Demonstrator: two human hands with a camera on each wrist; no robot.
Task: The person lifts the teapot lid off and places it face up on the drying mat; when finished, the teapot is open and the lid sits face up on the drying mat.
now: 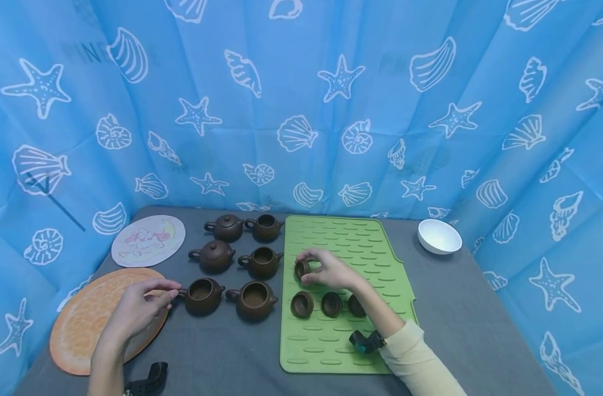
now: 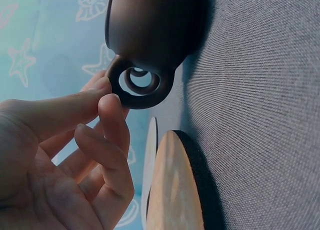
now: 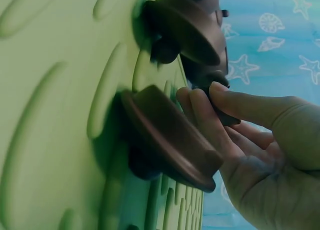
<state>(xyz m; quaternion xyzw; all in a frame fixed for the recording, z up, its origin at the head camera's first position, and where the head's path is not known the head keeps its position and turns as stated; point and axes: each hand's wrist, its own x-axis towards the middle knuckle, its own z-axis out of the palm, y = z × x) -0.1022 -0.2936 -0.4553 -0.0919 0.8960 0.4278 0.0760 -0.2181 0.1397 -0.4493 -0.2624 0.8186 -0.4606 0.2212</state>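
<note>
My left hand [image 1: 138, 308] pinches the ring handle [image 2: 159, 96] of a small dark brown teapot [image 1: 202, 309] without a lid, between thumb and forefinger. This teapot sits on the grey cloth at the front left of a group of teapots. Over the left edge of the green mat [image 1: 301, 349], my right hand [image 1: 331, 270] holds a brown teapot lid [image 3: 224, 114] between thumb and fingers. Three more lids lie upturned and tilted in a row nearer me, among them a left one [image 1: 302, 304] and a middle one [image 1: 332, 304]; my right forearm partly covers the third [image 1: 355, 307].
Three other lidless teapots, including one at front right [image 1: 254, 313], stand beside the mat. Two lidded teapots [image 1: 216, 257] are behind. An orange round board [image 1: 83, 324] and a pale printed disc [image 1: 148, 242] lie left; a white bowl [image 1: 440, 236] stands far right.
</note>
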